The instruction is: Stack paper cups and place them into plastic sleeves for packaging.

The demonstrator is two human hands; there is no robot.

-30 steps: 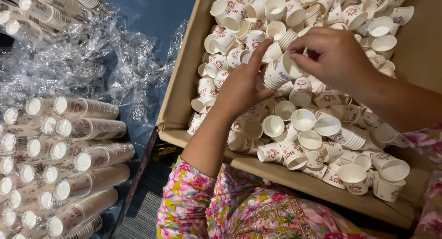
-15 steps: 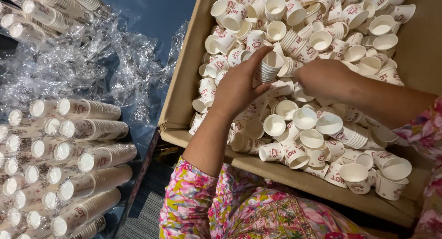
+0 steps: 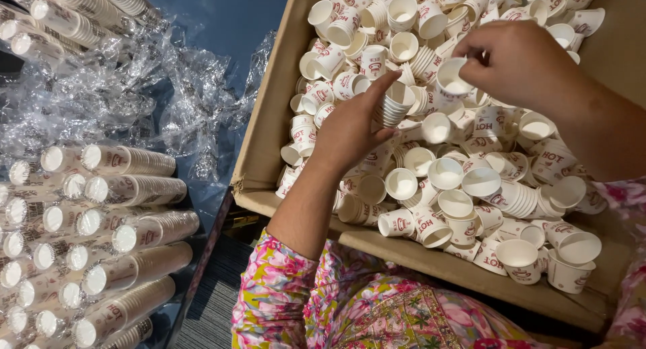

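Observation:
A large cardboard box holds several loose small white paper cups with red print. My left hand reaches in and grips a short nested stack of cups near the box's middle. My right hand is over the pile to the right, its fingers pinching the rim of a single paper cup held just beside the stack. Both forearms come from floral sleeves at the bottom.
Long wrapped sleeves of stacked cups lie side by side at the left. Crumpled clear plastic wrap spreads over the blue surface beside the box. The box's near flap lies between me and the cups.
My right hand has lifted away from the stack and moved right, now holding a single cup. My left hand keeps the stack in nearly the same place.

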